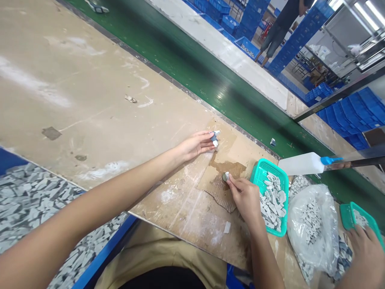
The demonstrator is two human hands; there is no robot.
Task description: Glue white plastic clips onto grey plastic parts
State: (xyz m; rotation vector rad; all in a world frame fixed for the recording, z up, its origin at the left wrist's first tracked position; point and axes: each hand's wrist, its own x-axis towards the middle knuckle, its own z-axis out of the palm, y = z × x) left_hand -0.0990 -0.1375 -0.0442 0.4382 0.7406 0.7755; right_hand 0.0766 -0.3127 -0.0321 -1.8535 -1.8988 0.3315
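My left hand reaches over the worktable and pinches a small dark grey and white plastic part between thumb and fingers. Nearer to me, my right hand grips a small white piece with a grey-green side, just above a damp-stained cardboard sheet. The exact kind of either piece is too small to make out. Right beside that hand stands a green plastic basket holding many small white parts.
A green conveyor belt runs behind the table, carrying a few parts. To the right are a white bottle, a clear plastic bag of parts, and another person's hand at a second green basket. A blue crate of grey-white parts sits lower left.
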